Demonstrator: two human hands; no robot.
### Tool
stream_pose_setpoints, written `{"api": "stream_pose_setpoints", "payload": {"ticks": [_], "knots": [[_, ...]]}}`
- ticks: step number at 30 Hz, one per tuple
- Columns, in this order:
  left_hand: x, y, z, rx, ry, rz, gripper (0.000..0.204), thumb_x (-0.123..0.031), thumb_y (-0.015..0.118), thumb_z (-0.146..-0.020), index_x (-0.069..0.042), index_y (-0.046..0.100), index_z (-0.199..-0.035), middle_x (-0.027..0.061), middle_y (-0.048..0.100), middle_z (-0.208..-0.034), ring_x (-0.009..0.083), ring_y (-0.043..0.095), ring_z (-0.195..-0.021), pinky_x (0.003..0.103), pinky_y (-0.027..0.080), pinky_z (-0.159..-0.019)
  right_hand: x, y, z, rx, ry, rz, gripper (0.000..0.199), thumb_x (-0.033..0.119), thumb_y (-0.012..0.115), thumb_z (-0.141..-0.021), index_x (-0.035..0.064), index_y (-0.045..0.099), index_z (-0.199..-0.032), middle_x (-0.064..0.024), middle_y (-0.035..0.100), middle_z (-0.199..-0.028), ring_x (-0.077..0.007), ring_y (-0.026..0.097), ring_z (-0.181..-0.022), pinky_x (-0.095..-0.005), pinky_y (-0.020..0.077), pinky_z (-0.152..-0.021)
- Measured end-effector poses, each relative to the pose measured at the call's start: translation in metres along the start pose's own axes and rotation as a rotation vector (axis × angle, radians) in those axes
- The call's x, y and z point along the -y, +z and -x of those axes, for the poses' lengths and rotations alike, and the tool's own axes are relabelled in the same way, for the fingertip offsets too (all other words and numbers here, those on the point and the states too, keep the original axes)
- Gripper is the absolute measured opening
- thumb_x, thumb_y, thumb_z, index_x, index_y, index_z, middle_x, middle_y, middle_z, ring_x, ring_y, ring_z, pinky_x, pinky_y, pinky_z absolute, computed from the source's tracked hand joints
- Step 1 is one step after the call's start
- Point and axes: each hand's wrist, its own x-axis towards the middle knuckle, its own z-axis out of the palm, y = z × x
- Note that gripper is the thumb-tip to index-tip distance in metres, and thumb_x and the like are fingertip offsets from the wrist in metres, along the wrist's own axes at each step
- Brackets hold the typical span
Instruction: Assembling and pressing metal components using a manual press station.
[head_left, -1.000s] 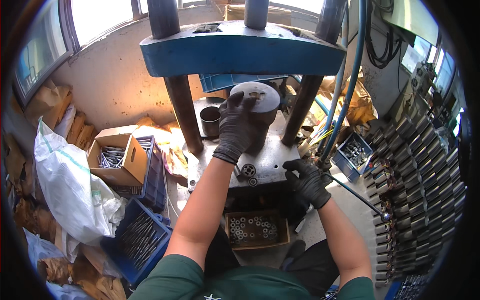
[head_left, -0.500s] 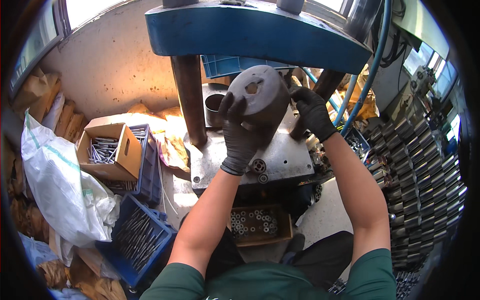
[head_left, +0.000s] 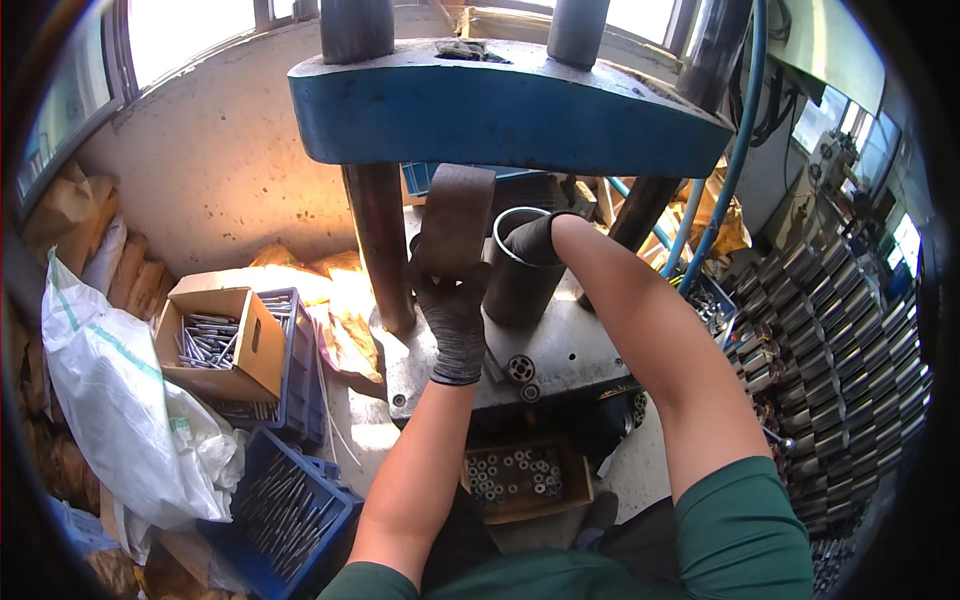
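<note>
1. Cylinder block (head_left: pixel 458 212), dull grey-brown, at the centre of the scene: it is just left of the open tube, below the blue crossbeam (head_left: pixel 500 118). Whether it also rests on anything beneath cannot be told.

2. Left hand (head_left: pixel 448 305), in a dark knitted glove: its fingers are clamped on the near, lower end of the cylinder block.

3. Right hand (head_left: pixel 530 241), gloved alike: it reaches through the bright rim of the dark tube (head_left: pixel 518 292). Its fingers are hidden inside, so whether they are apart or together cannot be told.

4. Metal bed (head_left: pixel 430 362), flat and worn: the tube stands upright on it, between two dark columns (head_left: pixel 376 240). A spoked ring (head_left: pixel 520 368) and a smaller ring (head_left: pixel 530 393) lie at its near edge.

5. Shallow box (head_left: pixel 578 482), below the near edge: it contains many small rings.

6. Surroundings: at left, a white sack (head_left: pixel 110 375), a cardboard box (head_left: pixel 262 352) of metal rods and a blue bin (head_left: pixel 345 505) of darker rods; at right, stacked cylindrical parts (head_left: pixel 840 370).
</note>
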Motion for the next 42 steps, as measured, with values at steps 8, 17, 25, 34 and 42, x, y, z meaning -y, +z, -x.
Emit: {"api": "stream_pose_setpoints", "payload": {"ticks": [8, 17, 25, 34, 42], "knots": [[0.008, -0.002, 0.002, 0.011, 0.108, -0.212, 0.083, -0.006, 0.086, -0.071, -0.015, 0.041, -0.141, 0.0067, 0.049, -0.133, 0.0217, 0.054, -0.120, 0.037, 0.053, -0.097, -0.042, 0.018, -0.031, 0.355, -0.110, 0.007, 0.029, 0.012, 0.061, -0.095, 0.0118, 0.072, -0.121, -0.0041, 0.072, -0.119, -0.0199, 0.066, -0.108, -0.0386, 0.0507, -0.097], [0.032, -0.012, -0.014, -0.066, -0.011, 0.214, 0.061, -0.004, 0.084, -0.075, -0.003, 0.053, -0.127, 0.0125, 0.057, -0.119, 0.0302, 0.063, -0.108, 0.043, 0.060, -0.089, -0.001, -0.032, 0.063, 0.090, 0.030, -0.310, 0.024, 0.021, 0.065, -0.097, 0.0088, 0.071, -0.118, -0.0011, 0.074, -0.091, -0.0112, 0.069, -0.085, -0.0296, 0.0564, -0.075], [-0.009, 0.015, 0.000, 0.220, 0.652, -0.849, 0.085, -0.011, 0.090, -0.069, -0.018, 0.044, -0.140, 0.0144, 0.035, -0.147, 0.0347, 0.042, -0.135, 0.046, 0.052, -0.105, 0.054, 0.063, 0.226, -0.912, -0.138, -0.905, 0.029, 0.010, 0.070, -0.095, 0.0044, 0.067, -0.123, -0.0063, 0.069, -0.118, -0.0145, 0.066, -0.108, -0.0301, 0.0536, -0.091], [0.011, 0.047, -0.029, 0.481, -0.003, -0.307, 0.058, -0.021, 0.074, -0.087, -0.017, 0.049, -0.140, 0.0138, 0.041, -0.145, 0.0285, 0.045, -0.132, 0.039, 0.043, -0.109, 0.007, 0.218, 0.307, -0.957, 0.127, -1.139, 0.026, 0.024, 0.069, -0.095, 0.0023, 0.069, -0.109, -0.0064, 0.071, -0.101, -0.0139, 0.066, -0.089, -0.0303, 0.0547, -0.081], [0.013, 0.061, -0.020, 0.536, 0.327, -0.697, 0.057, -0.020, 0.076, -0.086, -0.018, 0.050, -0.136, 0.0119, 0.049, -0.134, 0.0271, 0.048, -0.127, 0.038, 0.044, -0.106, -0.008, 0.223, 0.331, -0.902, 0.075, -1.446, 0.028, 0.020, 0.071, -0.094, 0.0014, 0.063, -0.113, -0.0103, 0.070, -0.102, -0.0176, 0.070, -0.093, -0.0318, 0.0586, -0.079]]}}
